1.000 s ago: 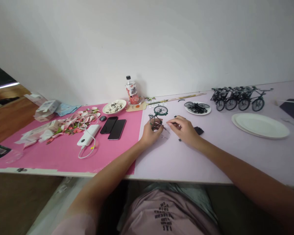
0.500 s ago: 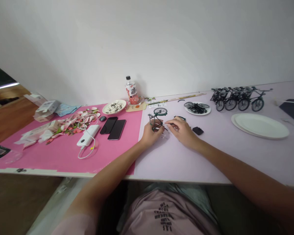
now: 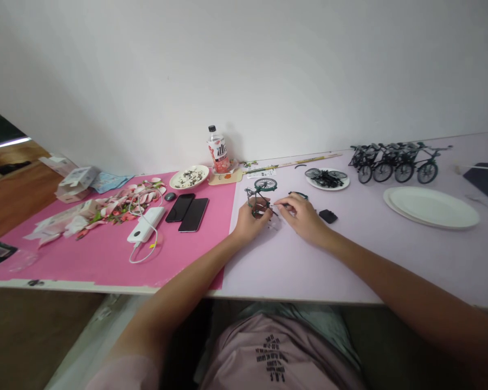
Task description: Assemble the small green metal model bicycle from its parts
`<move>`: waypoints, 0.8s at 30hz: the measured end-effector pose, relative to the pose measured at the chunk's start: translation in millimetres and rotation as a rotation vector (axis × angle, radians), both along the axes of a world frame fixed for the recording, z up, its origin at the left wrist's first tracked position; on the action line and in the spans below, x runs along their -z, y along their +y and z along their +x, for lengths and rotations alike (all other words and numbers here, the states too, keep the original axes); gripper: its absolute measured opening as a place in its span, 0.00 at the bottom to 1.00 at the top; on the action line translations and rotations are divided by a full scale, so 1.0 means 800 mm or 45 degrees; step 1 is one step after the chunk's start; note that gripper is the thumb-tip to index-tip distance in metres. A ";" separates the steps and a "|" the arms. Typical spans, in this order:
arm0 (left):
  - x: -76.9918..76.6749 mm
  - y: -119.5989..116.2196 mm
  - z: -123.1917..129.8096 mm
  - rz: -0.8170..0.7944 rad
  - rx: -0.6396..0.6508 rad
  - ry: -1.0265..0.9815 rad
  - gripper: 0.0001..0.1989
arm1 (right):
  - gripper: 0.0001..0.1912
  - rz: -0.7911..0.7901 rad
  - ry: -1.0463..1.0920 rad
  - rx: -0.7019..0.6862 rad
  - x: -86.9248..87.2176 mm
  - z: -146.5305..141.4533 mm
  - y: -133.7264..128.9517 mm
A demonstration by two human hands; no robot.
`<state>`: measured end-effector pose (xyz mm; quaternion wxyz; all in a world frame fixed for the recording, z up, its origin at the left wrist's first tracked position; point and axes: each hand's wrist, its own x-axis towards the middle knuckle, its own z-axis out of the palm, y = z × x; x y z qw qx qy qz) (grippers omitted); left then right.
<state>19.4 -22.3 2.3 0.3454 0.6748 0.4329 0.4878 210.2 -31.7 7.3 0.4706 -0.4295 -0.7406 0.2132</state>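
Note:
My left hand (image 3: 250, 221) is closed around a small dark green model bicycle (image 3: 265, 185), whose spoked wheel sticks up above the fingers. Part of the frame is hidden behind that hand. My right hand (image 3: 300, 211) pinches a thin, light-coloured rod-like piece at the bike's right side; its exact kind is too small to make out. Just behind the right hand lies a dark green curved part (image 3: 299, 195). A small black piece (image 3: 328, 216) rests on the table to the right of it.
Several finished-looking model bicycles (image 3: 394, 162) stand at the back right. A plate of black parts (image 3: 327, 186) and stacked white plates (image 3: 435, 208) are nearer. Leftward are a bottle (image 3: 218, 154), a dish of small pieces (image 3: 189, 187), two phones (image 3: 194, 215), a white power bank (image 3: 145, 226) and artificial petals (image 3: 122, 203).
Both hands stay almost in place. My right fingers have shifted very slightly at the thin piece beside the bicycle; otherwise only a tiny camera movement shows.

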 end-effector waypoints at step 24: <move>-0.008 0.002 -0.001 -0.257 0.153 -0.297 0.20 | 0.18 -0.226 0.267 -0.089 0.012 0.003 0.011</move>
